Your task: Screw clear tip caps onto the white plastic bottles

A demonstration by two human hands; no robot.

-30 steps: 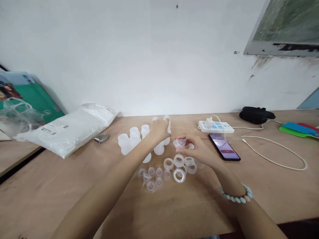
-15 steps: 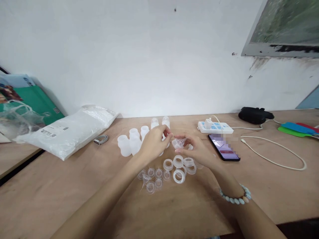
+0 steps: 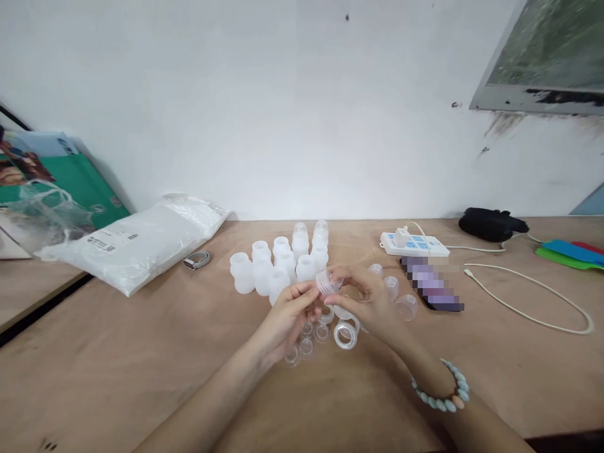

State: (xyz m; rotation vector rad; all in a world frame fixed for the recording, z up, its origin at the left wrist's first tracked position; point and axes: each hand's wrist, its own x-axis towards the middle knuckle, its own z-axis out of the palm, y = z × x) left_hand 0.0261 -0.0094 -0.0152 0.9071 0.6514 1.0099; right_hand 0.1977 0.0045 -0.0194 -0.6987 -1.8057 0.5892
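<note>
My left hand (image 3: 293, 309) and my right hand (image 3: 365, 294) meet above the table's middle. Between their fingertips is a clear, ridged bottle collar (image 3: 329, 282), with a transparent part in it that I cannot fully make out. My left thumb and fingers pinch its lower left side, while my right fingers curve round its right. Just behind stand white baby bottles (image 3: 243, 274), most without tops; two at the back have clear domed caps (image 3: 321, 229). Below my hands lie loose collars (image 3: 345, 336) and clear nipples (image 3: 292, 355), partly hidden. Several clear domed caps (image 3: 406, 307) lie right of my right hand.
A white plastic parcel (image 3: 141, 242) and a watch (image 3: 196, 260) lie on the left. To the right are a phone (image 3: 431, 286), a power strip (image 3: 415, 244), a looped white cable (image 3: 533, 314), a black case (image 3: 493, 223) and coloured spatulas (image 3: 570, 255). A wall borders the back.
My left hand has come down and back from the bottles to pinch the collar. My right hand has brought the collar slightly lower and left. More bottles and caps show; the view has shifted slightly.
</note>
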